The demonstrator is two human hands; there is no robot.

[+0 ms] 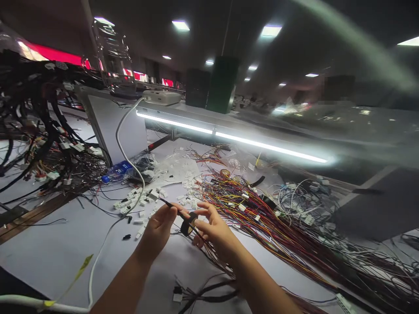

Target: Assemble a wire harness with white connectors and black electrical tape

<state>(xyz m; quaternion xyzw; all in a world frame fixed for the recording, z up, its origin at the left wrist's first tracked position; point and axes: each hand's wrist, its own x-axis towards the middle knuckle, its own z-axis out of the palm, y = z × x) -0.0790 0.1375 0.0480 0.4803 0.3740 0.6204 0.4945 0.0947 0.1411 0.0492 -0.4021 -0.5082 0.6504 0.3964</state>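
Note:
Near the middle of the bench, my left hand pinches a thin black-wrapped wire bundle between thumb and fingers. The bundle's dark tip sticks out up and left, past the hand. My right hand is closed around a roll of black tape, which sits beside the bundle. From the right hand the loose end of the bundle runs down to the lower right. White connectors lie scattered just beyond my left hand. Whether tape runs from the roll to the bundle is too small to tell.
A thick spread of coloured wires covers the right side. Black cable harnesses hang at the left, near a blue-capped bottle. A white cable crosses the bench. A bright light strip runs under the shelf.

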